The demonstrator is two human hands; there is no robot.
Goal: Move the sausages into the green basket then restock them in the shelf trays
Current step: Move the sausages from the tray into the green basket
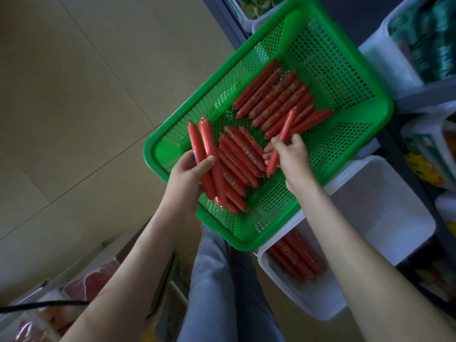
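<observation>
Bare forearms reach up from the lower edge, either side of grey trousers (212,280). At left, the left hand (190,176) wraps thumb and fingers round two red sausages (207,156), held over the near-left corner of the green basket (153,149). Loose sausages (276,99) lie in two heaps on its mesh floor. The right hand (293,156) grasps a single sausage (282,141) just above them. Under the basket's right corner sits a clear shelf tray (382,206) holding more sausages (296,257).
</observation>
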